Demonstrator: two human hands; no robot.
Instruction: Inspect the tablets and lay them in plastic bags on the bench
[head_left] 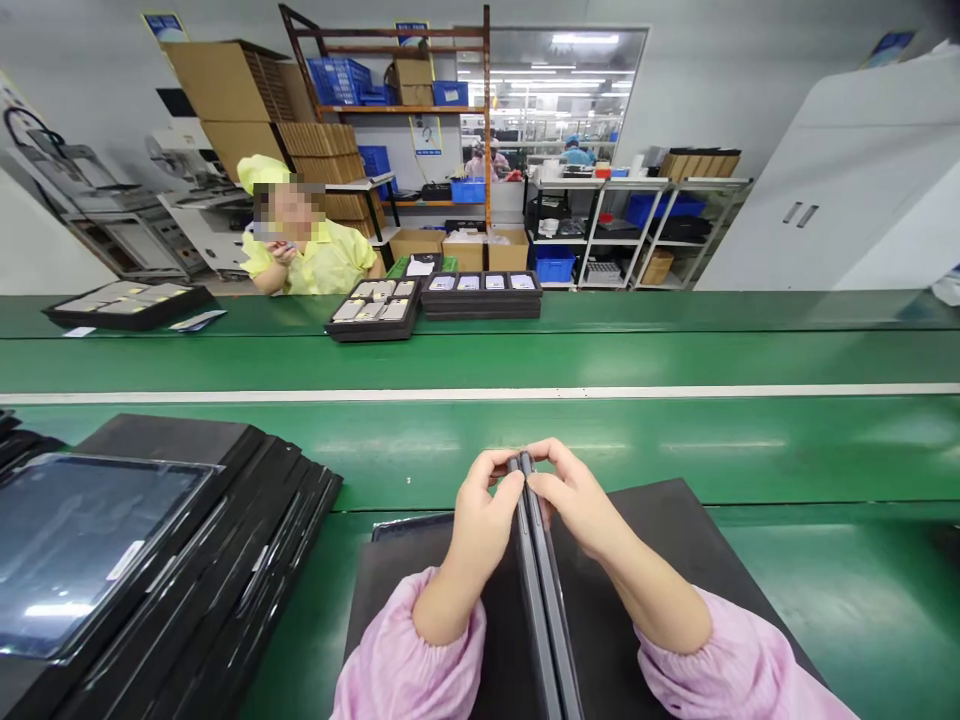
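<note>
Green bench (787, 460); slabs (532, 580) between left hand (484, 515), right hand (577, 505).

Two slim devices (535, 600) upright between left hand (484, 510) and right hand (574, 500), a stack of trays (251, 560) to the left.

The devices stand side by side above a flat mat (667, 530) on the surface (810, 440); left of it, a tablet (97, 540) lies atop the stack. Beyond the strip (480, 394) running across, parts trays (481, 308) sit near the far edge, a co-worker (337, 258) behind it, a shelving rack (405, 109) further back.
</note>
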